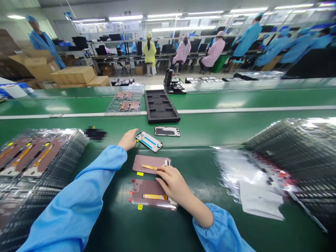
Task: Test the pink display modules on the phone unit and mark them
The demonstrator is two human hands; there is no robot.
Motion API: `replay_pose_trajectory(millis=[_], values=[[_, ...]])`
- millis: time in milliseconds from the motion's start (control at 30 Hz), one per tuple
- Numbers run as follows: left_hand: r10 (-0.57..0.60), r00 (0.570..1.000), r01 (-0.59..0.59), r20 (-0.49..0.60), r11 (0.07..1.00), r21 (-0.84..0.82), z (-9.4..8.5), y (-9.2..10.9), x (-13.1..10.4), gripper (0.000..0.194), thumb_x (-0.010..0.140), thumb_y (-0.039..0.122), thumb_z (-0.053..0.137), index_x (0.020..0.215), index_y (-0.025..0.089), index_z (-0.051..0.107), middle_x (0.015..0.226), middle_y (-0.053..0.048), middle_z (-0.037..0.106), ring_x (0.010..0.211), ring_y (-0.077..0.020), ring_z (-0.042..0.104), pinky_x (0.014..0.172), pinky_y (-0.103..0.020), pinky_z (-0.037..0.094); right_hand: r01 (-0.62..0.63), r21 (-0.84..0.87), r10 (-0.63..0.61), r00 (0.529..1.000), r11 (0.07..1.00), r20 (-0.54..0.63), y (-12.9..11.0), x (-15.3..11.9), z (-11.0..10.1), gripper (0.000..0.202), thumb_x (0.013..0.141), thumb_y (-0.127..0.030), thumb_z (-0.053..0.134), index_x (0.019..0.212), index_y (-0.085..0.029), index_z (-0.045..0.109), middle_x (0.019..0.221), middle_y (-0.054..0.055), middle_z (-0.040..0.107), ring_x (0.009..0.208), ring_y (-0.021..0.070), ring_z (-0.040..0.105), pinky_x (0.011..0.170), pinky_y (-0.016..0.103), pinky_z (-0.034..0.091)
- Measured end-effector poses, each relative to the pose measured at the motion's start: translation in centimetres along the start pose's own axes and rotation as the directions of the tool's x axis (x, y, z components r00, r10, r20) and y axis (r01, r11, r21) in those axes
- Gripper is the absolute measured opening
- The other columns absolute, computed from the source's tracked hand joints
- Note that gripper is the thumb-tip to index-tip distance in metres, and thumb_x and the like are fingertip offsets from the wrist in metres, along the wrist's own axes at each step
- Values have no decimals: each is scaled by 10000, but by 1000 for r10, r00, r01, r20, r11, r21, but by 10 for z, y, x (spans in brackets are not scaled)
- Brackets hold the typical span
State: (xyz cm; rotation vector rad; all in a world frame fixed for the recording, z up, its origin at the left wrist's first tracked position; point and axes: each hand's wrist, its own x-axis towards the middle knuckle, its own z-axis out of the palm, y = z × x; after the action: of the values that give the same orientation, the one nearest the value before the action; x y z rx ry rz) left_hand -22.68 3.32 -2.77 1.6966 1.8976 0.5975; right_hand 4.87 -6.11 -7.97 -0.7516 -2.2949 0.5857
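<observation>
The left hand (pixel 128 140) is reaching over the green counter (pixel 194 138) and is touching the near-left end of a phone frame (pixel 150 141) with blue strips, which is lying at a slant. Its index finger is stretching forward; whether the thumb is closing on the frame, I cannot tell. A second phone frame (pixel 167 131) is lying just beyond, to the right, near a black tray (pixel 162 106).

The right hand (pixel 172 180) is hovering low or resting at the right end of the upper screen panel (pixel 140 163), with the thumb and fingertips standing slightly apart. The lower screen panel (pixel 139 189) is lying closer to the person, partly under that hand. Both panels are lying flat, back side up, and are showing an orange ribbon and a yellow tab.

On the left, a stack of clear trays (pixel 76 140) is holding more panels. On the right, another stack of clear trays (pixel 296 140) is standing behind crumpled clear plastic (pixel 228 168) and a white sheet (pixel 259 201). A clear tray with four panels (pixel 125 101) is lying left of the black tray. Across the room, people in blue, pink and yellow coats are sitting or standing by workbenches.
</observation>
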Motion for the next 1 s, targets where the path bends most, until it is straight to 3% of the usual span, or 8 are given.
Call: replay_pose_trajectory(millis=[133,233,333,433,567,733,867,1000], values=[[198,971,-230,137,928,293,13,7,13,623,789,-22,499,1350,250,482,1544,-97,375,1476,-305,162,1132,-621,217,68,-141,-66,998,988,16,3,-1,3,270,906,-125,557,1167,-136,628,1214,163,638,1098,327,578,896,515,487],[233,944,-315,233,845,431,21,11,23,548,849,-11,476,1336,237,504,1516,-123,412,1448,-318,246,1095,-635,274,135,-277,-121,990,951,67,6,-2,7,353,880,-161,640,1228,-119,592,1284,168,610,1145,333,566,945,510,473],[240,927,-361,289,781,509,19,8,31,401,916,153,545,1314,199,526,1454,-131,467,1337,-320,421,1041,-576,392,161,-359,-146,987,919,70,9,-1,11,377,874,-176,660,1240,-133,583,1293,147,616,1165,330,563,975,508,457],[223,930,-356,293,748,560,-2,2,35,354,918,286,592,1256,184,566,1365,-105,532,1219,-281,528,1009,-535,440,192,-405,-185,981,894,57,8,1,11,328,892,-119,602,1220,-133,593,1219,131,659,1092,298,601,923,460,487],[102,972,-215,210,741,636,-47,-11,41,292,927,325,580,1175,172,605,1244,-96,602,1081,-236,604,924,-469,510,231,-447,-217,973,864,84,4,4,10,327,894,-71,555,1216,-108,594,1135,138,679,988,273,621,836,417,514],[-39,996,-26,80,728,685,-81,-22,50,326,922,336,589,1201,166,582,1198,-93,612,1012,-223,627,849,-427,546,207,-460,-219,975,864,27,7,8,16,337,879,-124,622,1215,-125,598,1214,132,651,1088,286,600,948,458,480],[1,999,-33,47,737,676,-60,-14,63,387,919,341,590,1264,171,547,1300,-111,560,1115,-262,585,923,-494,507,260,-464,-285,958,847,18,12,8,22,307,910,-101,556,1213,-123,602,1166,121,684,1060,258,629,945,433,505],[75,983,-163,165,765,623,-22,-6,78,500,904,368,603,1361,205,481,1448,-118,444,1292,-324,452,1055,-596,366,340,-523,-381,924,782,31,9,7,20,281,935,-76,472,1167,-68,630,1123,164,696,1043,269,646,867,399,559]])
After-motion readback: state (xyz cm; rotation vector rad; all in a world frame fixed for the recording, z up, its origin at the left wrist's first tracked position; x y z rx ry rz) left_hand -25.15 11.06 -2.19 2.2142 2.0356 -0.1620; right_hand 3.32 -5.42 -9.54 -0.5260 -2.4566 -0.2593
